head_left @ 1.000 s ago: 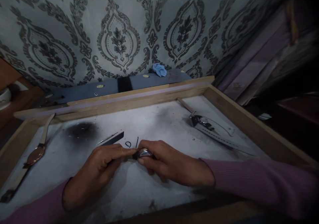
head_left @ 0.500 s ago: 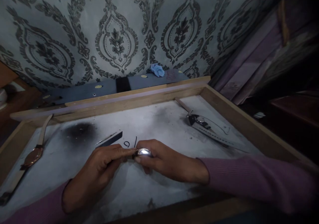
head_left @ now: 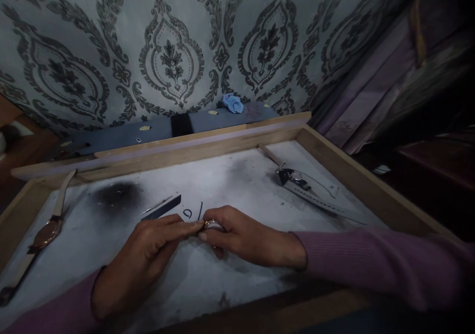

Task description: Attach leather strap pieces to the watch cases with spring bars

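Note:
Between thumb and fingers my right hand [head_left: 241, 236] grips a small round silver watch case [head_left: 214, 224] near the middle of the tray [head_left: 178, 170]. My left hand [head_left: 148, 247] meets it from the left, its fingers pinched together at the case's edge; whatever lies between those fingertips is too small to make out. Just beyond the left fingers rests a slim dark blade-like tool [head_left: 163, 207]. A small black ring [head_left: 187, 214] and a short dark strip [head_left: 201, 210] lie beyond the fingertips.
A strapped watch [head_left: 47, 234] lies at the tray's left. Another watch [head_left: 297, 177] with straps lies at the right. Wooden rims surround the tray. Behind it, a blue cloth [head_left: 233, 103] sits on a blue box [head_left: 156, 129] against the patterned wall.
The silver case has tilted slightly, and its bright reflection has dimmed. Both hands keep nearly the same hold. The whole view has shifted a little.

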